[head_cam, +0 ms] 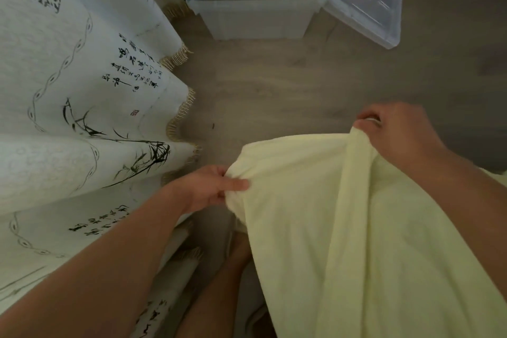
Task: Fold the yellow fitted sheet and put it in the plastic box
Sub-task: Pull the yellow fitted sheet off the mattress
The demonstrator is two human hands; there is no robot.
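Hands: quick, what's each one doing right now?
Left hand: closed, pinching the edge of the yellow fitted sheet.
Right hand: closed, gripping the sheet's upper edge.

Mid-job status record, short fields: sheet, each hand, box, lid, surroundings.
sheet: pale yellow fitted sheet, held up, hanging down, not in box
left hand: pinches a bunched top corner
right hand: grips the other top end
box: clear plastic box, open, on wooden floor ahead
lid: clear plastic lid, off, propped at box's right
surroundings: white fringed cloth with ink bamboo print, left

bare floor (pixel 274 85) ahead, tablecloth (pixel 82 90) left
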